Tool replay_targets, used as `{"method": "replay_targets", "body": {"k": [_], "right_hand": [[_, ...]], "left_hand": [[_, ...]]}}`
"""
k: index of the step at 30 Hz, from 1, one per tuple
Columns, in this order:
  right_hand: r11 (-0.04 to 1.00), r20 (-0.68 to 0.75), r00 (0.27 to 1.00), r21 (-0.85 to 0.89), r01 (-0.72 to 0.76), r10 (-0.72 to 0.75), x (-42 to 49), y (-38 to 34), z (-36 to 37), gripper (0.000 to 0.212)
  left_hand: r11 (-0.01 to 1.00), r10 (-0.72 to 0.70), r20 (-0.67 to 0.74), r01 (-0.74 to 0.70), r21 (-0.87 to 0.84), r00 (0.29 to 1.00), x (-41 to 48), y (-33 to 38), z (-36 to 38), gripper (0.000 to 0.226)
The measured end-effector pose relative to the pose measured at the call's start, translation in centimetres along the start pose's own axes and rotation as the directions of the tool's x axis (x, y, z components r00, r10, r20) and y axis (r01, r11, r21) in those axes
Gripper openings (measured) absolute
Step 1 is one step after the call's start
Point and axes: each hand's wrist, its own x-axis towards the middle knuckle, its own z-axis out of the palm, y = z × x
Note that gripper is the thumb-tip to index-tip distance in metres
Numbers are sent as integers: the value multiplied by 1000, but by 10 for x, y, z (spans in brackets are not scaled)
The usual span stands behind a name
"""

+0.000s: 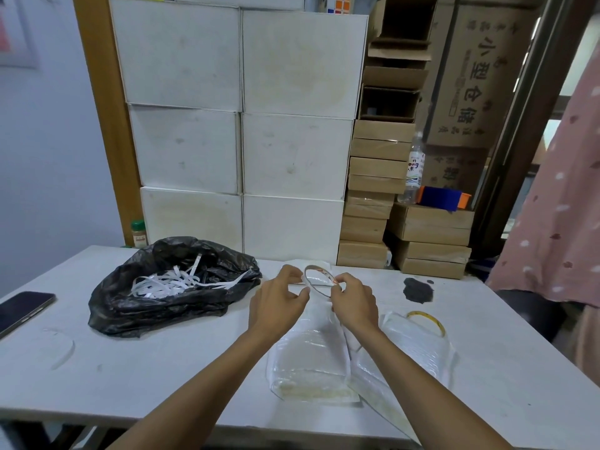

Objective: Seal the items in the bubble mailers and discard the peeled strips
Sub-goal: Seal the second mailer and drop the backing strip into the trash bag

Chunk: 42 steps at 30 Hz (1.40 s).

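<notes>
A clear bubble mailer [310, 358] lies on the white table in front of me, its far end under my hands. My right hand [354, 303] pinches a thin ring-shaped item [316, 280] by its right side, just above the mailer's opening. My left hand [279, 302] hovers at the ring's left side with fingers curled and spread; whether it touches the ring is unclear. A second mailer [415, 349] lies to the right with a yellow ring [428, 319] at its far end. A black rubbish bag [168, 287] holding several white peeled strips [172, 282] sits to the left.
A dark phone [22, 311] lies at the table's left edge. Stacked white boxes [240, 125] and brown cartons [376, 196] stand behind the table. A dark stain [418, 290] marks the table at right. A person in a pink dotted garment [558, 206] stands at the right.
</notes>
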Motion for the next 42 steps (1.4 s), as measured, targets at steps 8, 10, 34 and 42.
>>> {"method": "replay_targets", "body": {"k": [8, 10, 34, 42], "right_hand": [[989, 204, 973, 114, 89, -111, -13, 1, -29, 31], [965, 326, 913, 177, 195, -244, -26, 4, -44, 28], [791, 665, 734, -373, 484, -136, -81, 7, -69, 39], [784, 589, 775, -359, 506, -230, -61, 9, -68, 39]], "left_hand": [[923, -70, 208, 142, -356, 976, 2, -1, -17, 11], [892, -97, 232, 188, -410, 968, -6, 0, -24, 11], [918, -279, 669, 396, -25, 688, -62, -23, -25, 16], [923, -161, 510, 312, -225, 845, -52, -33, -28, 15]]}}
